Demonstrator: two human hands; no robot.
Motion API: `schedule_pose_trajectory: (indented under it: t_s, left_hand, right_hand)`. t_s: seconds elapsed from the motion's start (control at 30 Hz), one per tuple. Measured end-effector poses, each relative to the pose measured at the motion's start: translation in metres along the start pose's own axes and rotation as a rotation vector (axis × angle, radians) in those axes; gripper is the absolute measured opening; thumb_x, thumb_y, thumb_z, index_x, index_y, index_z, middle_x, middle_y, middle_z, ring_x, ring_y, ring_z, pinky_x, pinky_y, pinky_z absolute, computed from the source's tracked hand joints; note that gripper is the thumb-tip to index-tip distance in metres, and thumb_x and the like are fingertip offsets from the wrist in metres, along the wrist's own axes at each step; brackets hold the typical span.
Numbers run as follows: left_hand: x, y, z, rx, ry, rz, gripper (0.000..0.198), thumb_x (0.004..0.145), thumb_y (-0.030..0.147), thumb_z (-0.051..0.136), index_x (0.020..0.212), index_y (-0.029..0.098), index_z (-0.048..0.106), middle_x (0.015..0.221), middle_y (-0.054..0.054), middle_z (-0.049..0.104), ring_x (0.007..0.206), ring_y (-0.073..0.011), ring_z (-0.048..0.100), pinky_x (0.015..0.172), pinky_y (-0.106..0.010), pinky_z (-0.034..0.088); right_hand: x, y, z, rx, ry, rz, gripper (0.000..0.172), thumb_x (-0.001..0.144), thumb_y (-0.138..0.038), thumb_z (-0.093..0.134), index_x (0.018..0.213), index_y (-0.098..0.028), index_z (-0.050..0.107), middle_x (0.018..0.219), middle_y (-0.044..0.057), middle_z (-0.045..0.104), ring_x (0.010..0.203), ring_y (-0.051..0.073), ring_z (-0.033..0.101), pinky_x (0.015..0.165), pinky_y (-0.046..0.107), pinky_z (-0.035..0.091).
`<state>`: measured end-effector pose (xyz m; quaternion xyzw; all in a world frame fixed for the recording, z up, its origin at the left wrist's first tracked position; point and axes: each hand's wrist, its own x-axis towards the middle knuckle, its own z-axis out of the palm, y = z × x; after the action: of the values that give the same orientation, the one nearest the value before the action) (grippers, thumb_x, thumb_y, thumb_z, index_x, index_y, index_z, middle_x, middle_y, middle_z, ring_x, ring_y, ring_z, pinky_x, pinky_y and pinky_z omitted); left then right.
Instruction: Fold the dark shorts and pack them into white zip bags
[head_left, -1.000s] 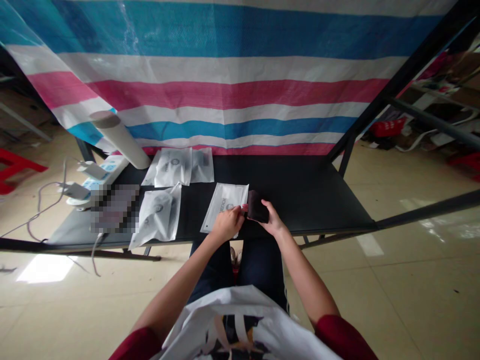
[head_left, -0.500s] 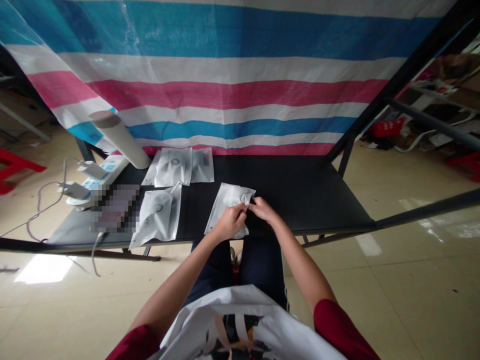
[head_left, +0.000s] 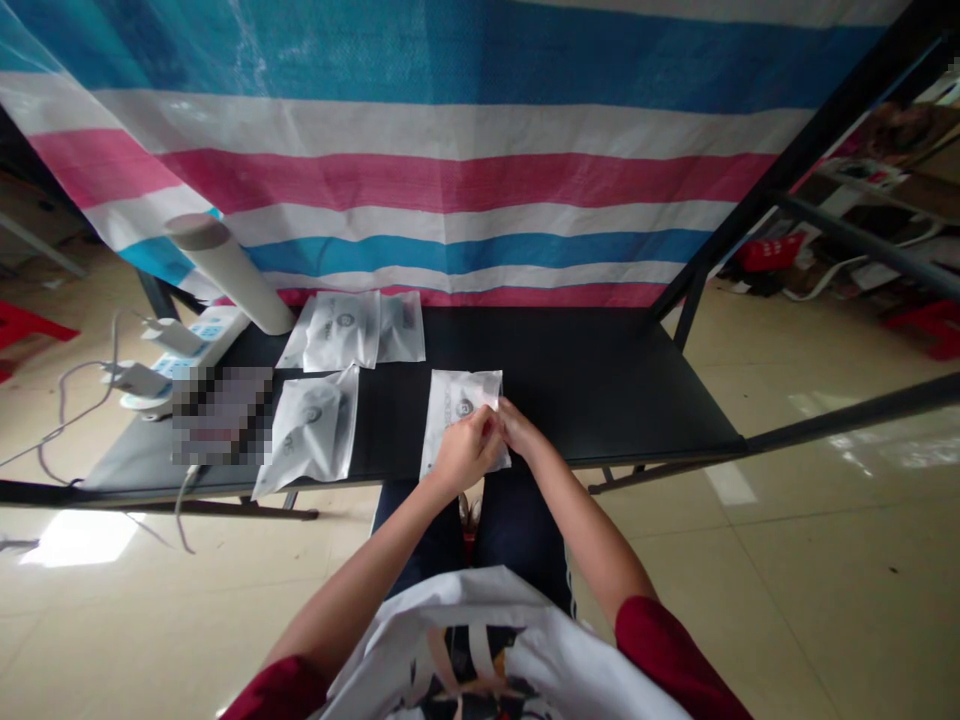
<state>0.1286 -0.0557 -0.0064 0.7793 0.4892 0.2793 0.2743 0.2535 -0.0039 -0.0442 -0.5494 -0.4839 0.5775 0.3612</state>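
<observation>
A frosted white plastic bag (head_left: pixel 448 408) with a dark round logo lies at the front edge of the black table, in front of my body. My left hand (head_left: pixel 466 452) reaches across it, fingers closed in a pinch at the bag's right edge. Against those fingertips, my right hand (head_left: pixel 517 430) is also closed on that right edge. The exact spot between the fingertips is hidden. To the left lies another frosted bag (head_left: pixel 304 432) with the same kind of logo, its contents showing as a dim shape. Further back, more such bags (head_left: pixel 341 330) overlap.
A pale bottle with a grey lid (head_left: pixel 232 275) stands at the back left. Beside it are a power strip (head_left: pixel 217 335) with plugged-in chargers and a blurred-out phone-like object (head_left: pixel 225 412) on a cable. A striped tarp (head_left: pixel 465 180) hangs behind the black table (head_left: pixel 600 390).
The bag has turned to lie straighter, and its logo shows more clearly. My left hand has moved slightly right, bringing both hands closer together at the bag's right edge.
</observation>
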Motion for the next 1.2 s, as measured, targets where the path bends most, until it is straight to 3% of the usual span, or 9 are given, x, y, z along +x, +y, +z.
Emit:
schedule_pose_trajectory:
  t_s: [0.07,0.2,0.3,0.43,0.57,0.77,0.87,1.0,1.2]
  left_hand:
    - [-0.006,0.000,0.000,0.071,0.048,0.035,0.016,0.095,0.035,0.044,0.091,0.021,0.052,0.083,-0.004,0.061,0.078,-0.0196,0.059,0.070,-0.030,0.043]
    - [-0.024,-0.003,-0.004,0.234,0.042,0.199,0.037,0.084,0.050,0.062,0.103,0.019,0.056,0.099,-0.010,0.062,0.094,-0.0277,0.057,0.080,-0.039,0.045]
    - [-0.033,-0.010,-0.001,0.342,-0.048,0.279,0.038,0.081,0.047,0.067,0.105,0.019,0.059,0.101,-0.009,0.062,0.094,-0.0285,0.056,0.080,-0.040,0.044]
    - [-0.033,-0.019,0.004,0.382,-0.079,0.339,0.016,0.095,0.029,0.051,0.096,0.020,0.064,0.093,-0.006,0.065,0.087,-0.0230,0.056,0.076,-0.035,0.041]
    - [-0.027,-0.021,0.005,0.361,-0.063,0.388,0.028,0.099,0.023,0.041,0.088,0.019,0.066,0.083,-0.005,0.064,0.079,-0.0195,0.055,0.072,-0.033,0.040]
    - [-0.027,-0.021,0.001,0.311,0.006,0.435,0.027,0.098,0.019,0.040,0.091,0.017,0.067,0.080,-0.005,0.065,0.074,-0.0178,0.054,0.070,-0.031,0.041]
    - [-0.031,-0.020,-0.003,0.295,0.084,0.398,0.026,0.097,0.019,0.043,0.085,0.018,0.066,0.080,-0.005,0.065,0.074,-0.0174,0.054,0.069,-0.031,0.042]
    - [-0.032,-0.020,-0.007,0.297,0.186,0.330,0.020,0.095,0.022,0.049,0.085,0.017,0.066,0.081,-0.005,0.066,0.073,-0.0173,0.055,0.066,-0.030,0.043]
    - [-0.036,-0.012,-0.005,0.330,0.131,0.451,0.026,0.097,0.017,0.044,0.086,0.018,0.067,0.074,-0.004,0.064,0.070,-0.0162,0.054,0.065,-0.031,0.040]
  right_hand:
    - [-0.007,-0.001,-0.010,0.085,-0.019,-0.031,0.035,0.080,-0.052,0.058,0.089,-0.019,0.065,0.085,0.006,0.070,0.088,0.023,0.065,0.071,0.031,0.052]
    - [-0.037,0.008,-0.035,0.042,0.114,-0.085,0.039,0.080,-0.055,0.062,0.100,-0.022,0.058,0.090,0.003,0.069,0.080,0.017,0.066,0.063,0.026,0.051]
    - [-0.065,0.021,-0.042,-0.019,-0.029,-0.002,0.039,0.078,-0.055,0.066,0.092,-0.022,0.052,0.068,-0.003,0.063,0.056,0.013,0.060,0.047,0.021,0.043]
    - [-0.085,0.029,-0.033,0.067,-0.178,-0.023,0.039,0.074,-0.049,0.073,0.084,-0.023,0.046,0.060,-0.006,0.059,0.050,0.012,0.056,0.044,0.020,0.041]
    - [-0.077,0.019,-0.028,0.154,-0.134,-0.061,0.038,0.073,-0.046,0.073,0.083,-0.024,0.044,0.057,-0.008,0.056,0.046,0.010,0.050,0.042,0.020,0.038]
    - [-0.051,0.007,-0.019,0.149,-0.067,-0.060,0.041,0.067,-0.041,0.075,0.077,-0.024,0.039,0.052,-0.010,0.050,0.040,0.009,0.044,0.040,0.019,0.035]
    - [-0.047,0.003,-0.011,0.097,-0.010,-0.076,0.037,0.068,-0.040,0.072,0.074,-0.024,0.039,0.051,-0.011,0.044,0.039,0.008,0.041,0.038,0.019,0.031]
    - [-0.052,0.001,-0.007,0.066,-0.055,-0.126,0.032,0.075,-0.042,0.065,0.073,-0.023,0.039,0.053,-0.010,0.044,0.043,0.008,0.043,0.042,0.019,0.032]
    - [-0.040,0.015,-0.007,0.056,0.042,-0.186,0.036,0.072,-0.042,0.065,0.071,-0.023,0.035,0.058,-0.010,0.039,0.048,0.008,0.037,0.048,0.020,0.030]
